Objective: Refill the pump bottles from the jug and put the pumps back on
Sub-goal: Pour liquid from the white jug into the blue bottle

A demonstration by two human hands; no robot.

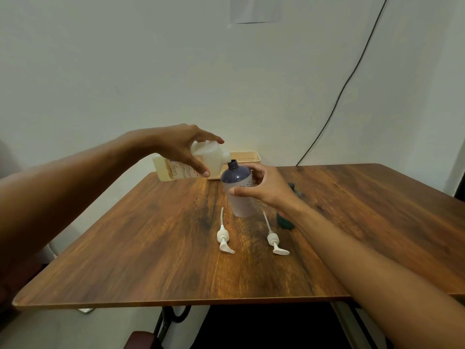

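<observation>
Purple fading to white, the purple-and-white bottle [237,177] stands upright near the middle of the desk [151,248], its threaded neck [232,164] uncapped. The right hand [266,190] curls round its body, thumb in front and fingers behind, steadying it. The left hand [183,144] grips the jug [214,157] from above and holds it tipped almost flat, with the spout just at the bottle's neck. This looks like the pouring step for this bottle, though whether liquid is running cannot be made out. A white pump [223,238] and a second pump [273,240] lie on the desk in front of the bottle, well apart from each other. A dark green bottle [285,220] stands mostly hidden behind the right forearm, and a beige tray [247,156] sits at the far edge. Next, the jug's mouth needs to stay lined up over the narrow neck, tilted gently so nothing spills, before it is righted and a pump picked up.
</observation>
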